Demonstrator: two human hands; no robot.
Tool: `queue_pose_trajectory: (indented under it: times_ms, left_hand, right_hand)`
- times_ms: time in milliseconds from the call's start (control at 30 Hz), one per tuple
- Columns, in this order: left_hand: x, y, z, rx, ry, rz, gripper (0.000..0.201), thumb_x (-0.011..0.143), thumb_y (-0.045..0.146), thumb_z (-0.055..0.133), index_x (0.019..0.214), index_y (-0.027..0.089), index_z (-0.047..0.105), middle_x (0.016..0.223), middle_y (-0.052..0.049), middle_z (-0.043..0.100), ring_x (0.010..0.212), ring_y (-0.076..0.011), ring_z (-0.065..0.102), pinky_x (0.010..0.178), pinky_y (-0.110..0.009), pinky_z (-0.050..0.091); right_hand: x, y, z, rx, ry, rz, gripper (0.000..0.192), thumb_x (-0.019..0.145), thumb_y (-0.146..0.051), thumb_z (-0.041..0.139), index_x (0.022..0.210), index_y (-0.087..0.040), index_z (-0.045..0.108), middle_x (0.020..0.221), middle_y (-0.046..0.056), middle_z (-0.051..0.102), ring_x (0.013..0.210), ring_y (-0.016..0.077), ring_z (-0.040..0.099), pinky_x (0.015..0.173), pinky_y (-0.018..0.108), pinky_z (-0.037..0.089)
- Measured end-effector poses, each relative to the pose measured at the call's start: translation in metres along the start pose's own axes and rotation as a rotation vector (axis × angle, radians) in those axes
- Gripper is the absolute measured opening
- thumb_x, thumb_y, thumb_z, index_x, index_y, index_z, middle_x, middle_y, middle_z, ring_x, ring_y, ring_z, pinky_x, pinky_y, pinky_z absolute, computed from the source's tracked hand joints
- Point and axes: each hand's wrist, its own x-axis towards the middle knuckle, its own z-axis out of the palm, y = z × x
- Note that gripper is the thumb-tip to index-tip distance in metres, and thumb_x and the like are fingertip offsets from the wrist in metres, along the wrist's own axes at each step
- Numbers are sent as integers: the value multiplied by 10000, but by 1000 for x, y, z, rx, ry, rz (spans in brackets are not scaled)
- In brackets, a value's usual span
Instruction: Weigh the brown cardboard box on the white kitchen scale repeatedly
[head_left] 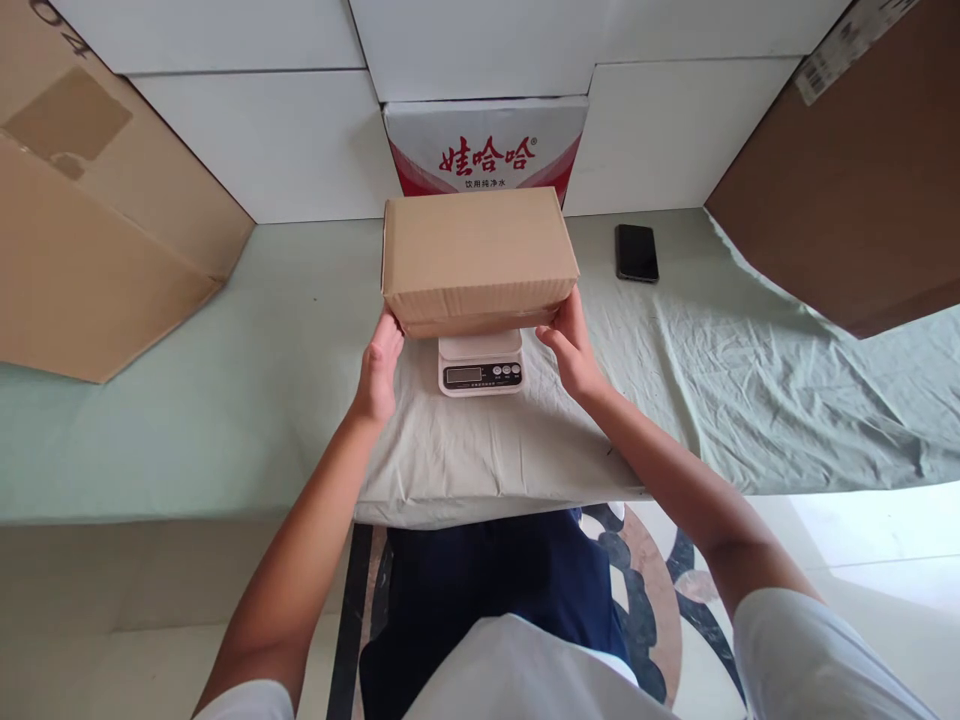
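A closed brown cardboard box is held between my two hands, over a small white digital scale. My left hand grips its lower left corner, the fingers partly hidden behind and under it. At the lower right corner, my right hand has its thumb in front and its fingers tucked under the side. The scale's front, with a grey display and several buttons, shows below the box; the rest of its plate is hidden. Whether the box touches the plate I cannot tell.
A black phone lies on the cloth-covered table to the right. Behind stand a white and red printed carton and white panels. Large cardboard sheets flank the left, with another brown carton on the right.
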Motion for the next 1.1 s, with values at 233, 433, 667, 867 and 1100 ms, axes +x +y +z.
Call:
queue_pose_trajectory:
  times_ms: [233, 433, 667, 867, 1100]
  left_hand:
    - [-21, -7, 5, 12, 37, -28, 918, 823, 946, 374, 1532, 390, 549, 1734, -15, 416, 1670, -319, 246, 1365, -456, 237]
    - [-25, -10, 4, 5, 63, -60, 949, 807, 954, 393, 1532, 364, 557, 1731, -53, 419, 1658, -352, 274, 1359, -499, 227]
    - [-24, -10, 5, 0, 57, -64, 949, 797, 955, 413, 1522, 362, 568, 1731, -51, 419, 1657, -344, 279, 1357, -484, 239]
    - [-24, -8, 6, -13, 58, -74, 975, 788, 960, 425, 1524, 337, 569, 1722, -73, 434, 1662, -362, 254, 1362, -499, 220]
    - [-23, -13, 3, -41, 75, -63, 955, 792, 948, 455, 1506, 328, 587, 1716, -74, 443, 1654, -359, 281, 1359, -505, 227]
  right_hand:
    - [-23, 3, 3, 22, 6, 58, 785, 847, -603, 624, 1567, -410, 377, 1629, 11, 489, 1591, 323, 382, 1366, 551, 346]
    - [-27, 3, 2, 51, -2, 57, 730, 845, -602, 628, 1522, -403, 441, 1639, 10, 485, 1589, 336, 393, 1360, 559, 360]
    - [-25, 8, 2, 44, 12, 64, 786, 839, -647, 605, 1558, -413, 392, 1664, -1, 464, 1583, 339, 395, 1351, 568, 366]
    - [-25, 9, 1, 70, 7, 49, 758, 852, -611, 619, 1550, -401, 411, 1665, 3, 456, 1594, 334, 372, 1367, 561, 330]
    - [-27, 7, 2, 75, 9, 54, 769, 841, -644, 631, 1535, -396, 413, 1665, -4, 446, 1559, 335, 400, 1344, 574, 357]
